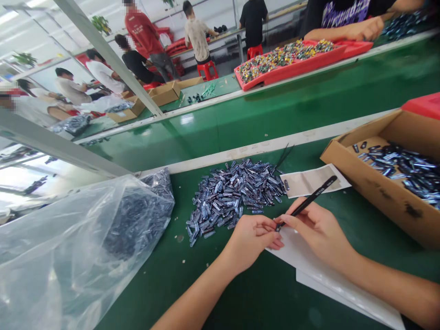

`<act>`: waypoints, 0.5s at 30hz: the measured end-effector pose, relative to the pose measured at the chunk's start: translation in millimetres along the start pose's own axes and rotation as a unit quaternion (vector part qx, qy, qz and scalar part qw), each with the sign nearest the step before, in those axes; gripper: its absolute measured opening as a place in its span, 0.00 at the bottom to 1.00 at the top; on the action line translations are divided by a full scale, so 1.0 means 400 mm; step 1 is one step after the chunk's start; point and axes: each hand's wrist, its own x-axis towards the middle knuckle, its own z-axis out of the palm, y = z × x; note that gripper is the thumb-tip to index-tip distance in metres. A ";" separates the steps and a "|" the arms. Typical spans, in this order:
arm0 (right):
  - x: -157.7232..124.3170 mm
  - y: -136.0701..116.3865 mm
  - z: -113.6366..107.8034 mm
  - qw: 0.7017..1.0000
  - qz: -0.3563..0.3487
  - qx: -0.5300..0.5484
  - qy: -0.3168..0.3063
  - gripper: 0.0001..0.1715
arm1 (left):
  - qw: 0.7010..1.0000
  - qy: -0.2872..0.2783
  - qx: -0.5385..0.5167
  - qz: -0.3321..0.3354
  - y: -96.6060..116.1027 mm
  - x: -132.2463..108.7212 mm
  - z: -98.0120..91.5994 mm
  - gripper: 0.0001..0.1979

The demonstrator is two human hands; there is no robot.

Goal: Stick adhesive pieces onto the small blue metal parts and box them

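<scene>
Black tweezers [314, 195] rest in my right hand [318, 229], whose fingers are closed round them, tips pointing down to the left. My left hand [250, 240] meets those tips with its fingers pinched together; whatever it holds is too small and hidden to name. Beneath both hands lie white sheets [330, 270]. Just beyond my left hand is a pile of small dark bluish glossy pieces [233, 192]. Behind my right hand, a pale card [304, 181] lies flat with one such piece [286, 184] at its left end.
A clear plastic bag [79, 247] of dark pieces fills the left. At right stands a cardboard box [381, 192] of similar pieces. Across the green conveyor [213, 133], a red tray [292, 73] holds colourful parts near a person's hand [369, 30]. Several people sit or stand farther back.
</scene>
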 end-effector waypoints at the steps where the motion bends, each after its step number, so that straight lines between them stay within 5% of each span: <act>1: 0.000 0.000 0.000 1.000 -0.003 -0.003 0.003 0.10 | 1.000 0.000 -0.002 0.000 -0.001 0.000 -0.001 0.09; 9: -0.008 0.004 0.002 0.999 -0.047 -0.027 0.004 0.07 | 0.999 -0.003 -0.050 0.010 -0.007 -0.002 0.000 0.12; 12: -0.019 0.005 0.000 0.988 -0.148 -0.030 -0.007 0.04 | 0.997 -0.006 -0.073 0.019 0.002 -0.010 0.000 0.13; 15: -0.032 0.006 -0.003 0.960 -0.275 -0.046 -0.012 0.12 | 0.996 -0.009 -0.088 0.031 0.012 -0.021 0.001 0.15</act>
